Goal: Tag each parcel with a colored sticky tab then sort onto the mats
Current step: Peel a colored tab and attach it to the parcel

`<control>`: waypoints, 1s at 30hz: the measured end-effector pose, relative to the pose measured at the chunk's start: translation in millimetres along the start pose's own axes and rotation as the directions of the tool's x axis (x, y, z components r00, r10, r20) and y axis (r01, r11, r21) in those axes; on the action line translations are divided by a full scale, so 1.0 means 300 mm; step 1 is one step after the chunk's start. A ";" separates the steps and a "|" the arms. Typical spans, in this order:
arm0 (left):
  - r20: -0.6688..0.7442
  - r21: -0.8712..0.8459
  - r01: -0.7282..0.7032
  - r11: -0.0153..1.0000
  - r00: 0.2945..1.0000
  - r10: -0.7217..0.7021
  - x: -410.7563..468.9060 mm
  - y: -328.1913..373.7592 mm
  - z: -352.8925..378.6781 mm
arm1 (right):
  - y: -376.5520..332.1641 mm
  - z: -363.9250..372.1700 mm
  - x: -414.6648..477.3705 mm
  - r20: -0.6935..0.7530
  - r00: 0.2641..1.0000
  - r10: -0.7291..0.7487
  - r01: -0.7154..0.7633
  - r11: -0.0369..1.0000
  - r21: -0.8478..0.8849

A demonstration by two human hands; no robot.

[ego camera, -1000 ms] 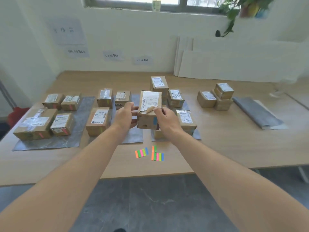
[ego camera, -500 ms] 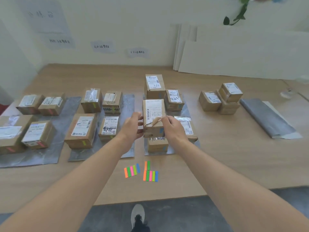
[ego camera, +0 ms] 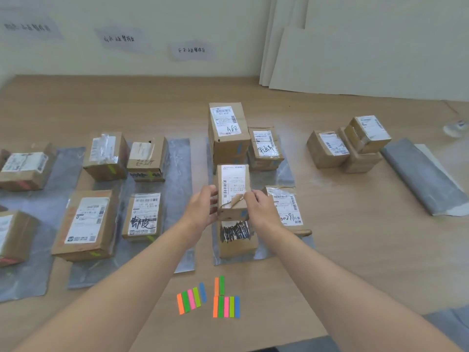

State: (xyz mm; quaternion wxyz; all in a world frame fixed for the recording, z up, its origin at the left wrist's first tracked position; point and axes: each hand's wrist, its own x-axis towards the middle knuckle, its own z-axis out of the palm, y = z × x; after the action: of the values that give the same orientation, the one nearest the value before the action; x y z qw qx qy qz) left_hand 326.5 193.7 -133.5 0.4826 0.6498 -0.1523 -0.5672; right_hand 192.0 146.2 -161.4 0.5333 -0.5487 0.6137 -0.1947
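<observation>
Our left hand (ego camera: 199, 212) and right hand (ego camera: 262, 212) grip the blue-tabbed parcel (ego camera: 232, 189) above the scribbled parcel (ego camera: 236, 240), so we should lower it flat, just behind that one

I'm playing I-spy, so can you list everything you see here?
held parcel: one, brown with blue tab, over a mat.
other parcels: about thirteen, brown, mostly on mats, three at right off them.
flat mats: three, grey, under parcels.
folded mat: one, grey, far right.
sticky tabs: two bunches, orange, green, pink, blue, near edge.
wall notes: three, pale, back wall.
boards: white, leaning on wall.
table: one, wooden, under everything.
left hand, right hand: two, holding the held parcel.
</observation>
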 end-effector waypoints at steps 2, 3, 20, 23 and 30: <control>-0.013 -0.012 0.019 1.000 1.000 -0.020 0.041 -0.006 0.008 | 0.002 -0.005 0.039 0.028 0.999 0.019 -0.018 1.000 -0.018; -0.027 -0.017 0.021 1.000 0.999 -0.021 0.056 -0.011 0.012 | 0.002 -0.011 0.058 0.043 0.999 0.029 -0.027 0.999 -0.033; -0.140 0.047 0.045 0.998 0.989 -0.038 0.124 -0.025 -0.030 | -0.010 0.006 0.122 -0.011 1.000 0.010 -0.011 0.997 -0.073; -0.128 0.091 -0.012 0.996 0.992 0.023 0.090 0.007 -0.043 | -0.042 0.008 0.079 -0.044 0.999 -0.021 0.018 0.998 -0.059; -0.106 0.092 -0.183 0.979 0.976 0.192 -0.019 0.101 -0.027 | -0.110 -0.044 -0.063 -0.100 0.985 -0.143 0.133 0.986 -0.100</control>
State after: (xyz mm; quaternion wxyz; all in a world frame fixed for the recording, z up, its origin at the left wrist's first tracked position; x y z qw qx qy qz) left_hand 342.6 187.0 -106.9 0.5150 0.6829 -0.2080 -0.4745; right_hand 192.8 147.9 -121.2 0.4586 -0.6031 0.6102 -0.2316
